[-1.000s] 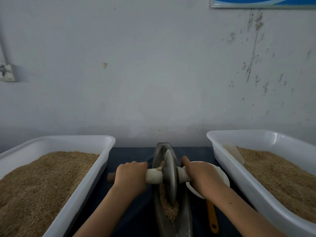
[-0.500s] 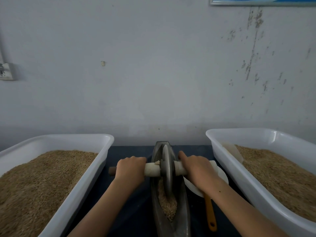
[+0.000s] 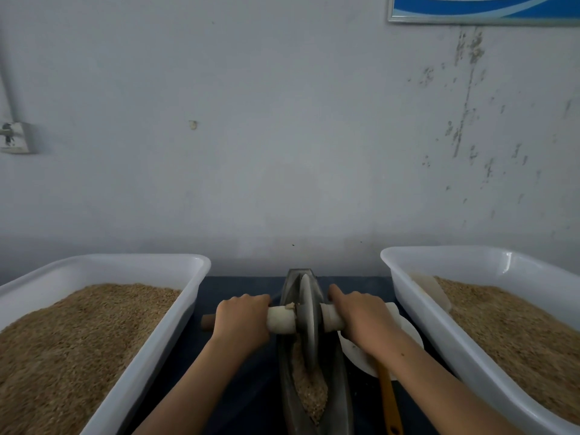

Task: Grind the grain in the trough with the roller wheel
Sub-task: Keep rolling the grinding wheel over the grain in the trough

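A narrow grey metal trough (image 3: 340, 384) runs away from me on the dark table, with crushed grain (image 3: 309, 390) lying in its near half. A thin metal roller wheel (image 3: 307, 321) stands upright in the trough towards its far end. A pale-wrapped wooden axle (image 3: 282, 320) passes through the wheel. My left hand (image 3: 241, 318) grips the axle left of the wheel. My right hand (image 3: 364, 321) grips it on the right. The axle's right end is hidden under my right hand.
Two white plastic tubs of brown grain flank the trough: the left tub (image 3: 175, 306) and the right tub (image 3: 417, 309). A white bowl (image 3: 408, 337) and an orange-handled tool (image 3: 389, 400) lie under my right forearm. A grey wall (image 3: 282, 136) stands close behind the table.
Both hands have pushed the axle away from me. The wheel has rolled from the trough's middle towards its far end, leaving more grain uncovered behind it.
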{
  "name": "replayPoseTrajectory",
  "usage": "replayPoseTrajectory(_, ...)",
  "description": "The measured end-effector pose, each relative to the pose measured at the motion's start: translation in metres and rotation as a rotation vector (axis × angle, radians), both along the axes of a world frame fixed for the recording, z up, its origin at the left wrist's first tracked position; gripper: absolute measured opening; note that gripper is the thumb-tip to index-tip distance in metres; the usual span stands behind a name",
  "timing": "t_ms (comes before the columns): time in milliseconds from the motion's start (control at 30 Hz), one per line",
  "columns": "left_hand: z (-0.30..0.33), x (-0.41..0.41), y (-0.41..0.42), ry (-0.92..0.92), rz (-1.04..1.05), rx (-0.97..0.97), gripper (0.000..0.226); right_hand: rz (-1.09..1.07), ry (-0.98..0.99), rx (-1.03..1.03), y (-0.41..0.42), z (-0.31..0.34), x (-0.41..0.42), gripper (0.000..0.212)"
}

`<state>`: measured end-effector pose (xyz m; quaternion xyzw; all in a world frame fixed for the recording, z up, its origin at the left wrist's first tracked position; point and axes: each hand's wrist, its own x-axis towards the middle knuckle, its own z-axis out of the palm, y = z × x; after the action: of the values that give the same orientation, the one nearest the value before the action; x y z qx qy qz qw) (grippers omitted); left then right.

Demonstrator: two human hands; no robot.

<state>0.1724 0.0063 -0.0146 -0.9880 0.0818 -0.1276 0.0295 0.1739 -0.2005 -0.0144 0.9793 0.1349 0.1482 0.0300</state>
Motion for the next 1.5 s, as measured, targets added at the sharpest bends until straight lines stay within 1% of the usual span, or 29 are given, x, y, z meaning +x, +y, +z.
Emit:
replayPoseTrajectory(133, 0.004, 0.003, -0.002, 0.018, 0.010, 0.017, 0.028, -0.004, 0.033, -0.009, 0.001, 0.003, 0.003, 0.039)
replayPoseTrajectory(300, -0.001, -0.009, 0.000, 0.023, -0.017, 0.033, 0.031, 0.024, -0.003, -0.007, -0.002, -0.002, -0.012, 0.034)
replayPoseTrajectory(533, -0.004, -0.018, 0.003, -0.020, -0.031, 0.044, 0.031, 0.000, 0.008, 0.009, -0.003, -0.005, -0.024, 0.039)
replayPoseTrajectory(633, -0.002, -0.010, 0.001, 0.009, -0.016, 0.022, 0.029, -0.017, 0.015, -0.006, -0.002, -0.003, -0.016, 0.035)
replayPoseTrajectory(833, 0.006, 0.003, -0.003, 0.057, 0.019, 0.015, 0.028, -0.041, 0.082, -0.039, 0.001, 0.005, 0.005, 0.033)
replayPoseTrajectory(1033, 0.005, -0.006, -0.003, 0.064, 0.022, 0.051, 0.027, -0.011, 0.063, -0.022, -0.001, 0.004, -0.012, 0.024)
replayPoseTrajectory(1267, -0.002, -0.018, 0.001, 0.041, -0.008, 0.046, 0.027, -0.026, 0.125, -0.012, -0.001, 0.006, -0.026, 0.036)
replayPoseTrajectory(1400, 0.000, -0.011, 0.001, 0.039, -0.018, -0.007, 0.025, -0.036, 0.109, 0.017, 0.002, 0.007, -0.021, 0.027)
replayPoseTrajectory(1500, 0.004, -0.004, 0.001, 0.034, -0.029, -0.025, 0.024, -0.042, 0.104, 0.002, 0.003, 0.009, -0.012, 0.024)
